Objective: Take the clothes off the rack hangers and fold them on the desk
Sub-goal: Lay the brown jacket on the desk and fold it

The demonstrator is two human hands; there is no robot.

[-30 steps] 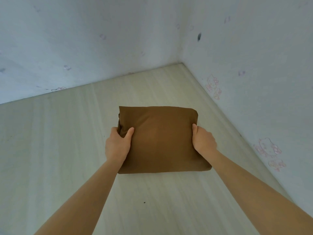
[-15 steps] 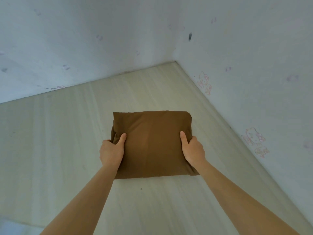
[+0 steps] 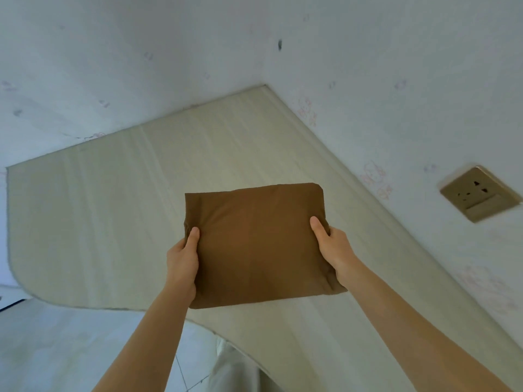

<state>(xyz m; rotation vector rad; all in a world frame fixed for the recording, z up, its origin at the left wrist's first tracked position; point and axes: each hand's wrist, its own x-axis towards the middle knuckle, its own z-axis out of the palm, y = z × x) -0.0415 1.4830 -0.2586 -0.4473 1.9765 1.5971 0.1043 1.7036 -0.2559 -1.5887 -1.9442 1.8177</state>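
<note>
With thumbs on top and fingers tucked out of sight below, left hand (image 3: 181,260) gripping the left edge of the cloth (image 3: 257,244), right hand (image 3: 334,247) gripping the right edge. Both closed on it; how the hidden fingers lie, impossible to tell. Brown, already folded into a thick square, held over the middle of the desk (image 3: 99,207), near edge seemingly lifted off the top, far edge perhaps resting there. Folding apparently done for this piece; step in hand looks like placing or carrying the finished square. Next, probably: lower flat, let go with both at once so the layers stay stacked, smooth the top. Beyond, blue walls meeting in a corner, socket (image 3: 478,192) on the right wall. No rack or hangers in view.
</note>
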